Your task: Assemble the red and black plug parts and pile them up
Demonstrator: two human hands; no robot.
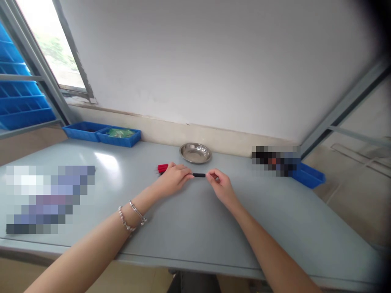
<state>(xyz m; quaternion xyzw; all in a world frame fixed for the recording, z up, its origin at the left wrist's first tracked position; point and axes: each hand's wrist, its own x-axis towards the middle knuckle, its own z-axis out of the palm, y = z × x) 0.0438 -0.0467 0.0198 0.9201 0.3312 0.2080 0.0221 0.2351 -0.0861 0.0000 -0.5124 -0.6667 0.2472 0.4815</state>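
A slim black pen-like stick (199, 175) lies level between my two hands, just above or on the grey table. My left hand (174, 179) is closed on its left part, palm down. At the right end of the stick, the fingertips of my right hand (218, 182) are pinched together; whether something small is between them is hidden. Several red pen-like sticks (163, 167) with thin tips lie side by side at my left hand, partly covered by it. Below them, a bit of black shows beside my left fingers. Behind my hands stands a round shallow steel dish (195, 154).
Two blue bins (119, 141) stand at the back left, one with green plastic bags. Another blue bin (310, 176) is at the right edge, beside a blurred-out patch. A second blurred patch covers the left of the table (183, 228). Metal frame posts flank both sides.
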